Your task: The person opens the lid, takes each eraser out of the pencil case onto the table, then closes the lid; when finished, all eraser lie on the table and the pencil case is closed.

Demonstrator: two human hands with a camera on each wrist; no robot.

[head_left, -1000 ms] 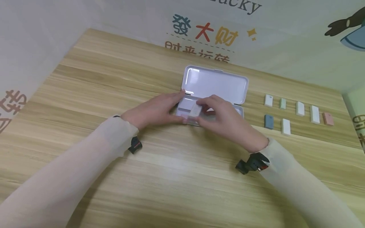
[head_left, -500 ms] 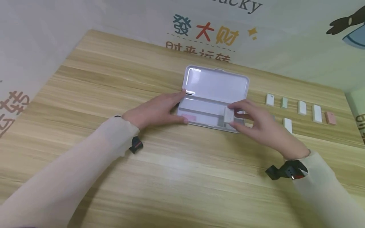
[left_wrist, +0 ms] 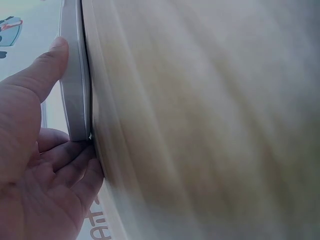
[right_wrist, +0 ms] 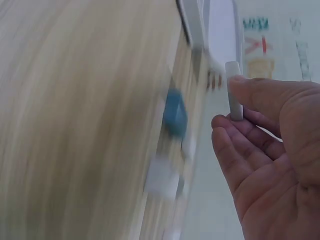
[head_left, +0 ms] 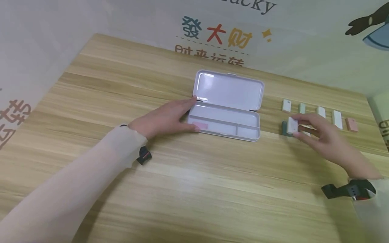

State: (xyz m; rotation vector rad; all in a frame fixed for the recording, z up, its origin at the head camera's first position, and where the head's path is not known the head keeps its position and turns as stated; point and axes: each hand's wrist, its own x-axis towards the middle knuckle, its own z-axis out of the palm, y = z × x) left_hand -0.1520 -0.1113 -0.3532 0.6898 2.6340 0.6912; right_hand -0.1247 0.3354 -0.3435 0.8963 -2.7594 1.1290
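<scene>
A pale lilac pencil case (head_left: 229, 90) lies with its lid raised in the head view; a pink flat piece (head_left: 201, 126) sits at the left of its front compartment. My left hand (head_left: 165, 116) grips the case's left end between thumb and fingers, as the left wrist view also shows. Well right of the case, my right hand (head_left: 331, 141) pinches a white eraser-like block (head_left: 292, 125) above the table. Under this block is a blue block (head_left: 284, 128), partly covered. A further white block behind my right fingers is mostly hidden.
Beyond my right hand stands a row of blocks: white (head_left: 286, 105), pale green (head_left: 302, 108), two more white ones (head_left: 336, 119) and pink (head_left: 352, 125). A printed cloth (head_left: 136, 27) hangs behind the wooden table (head_left: 170, 189).
My right hand has lifted the white block from the case's left side and carried it right, out over the blue block. My left hand stays on the case.
</scene>
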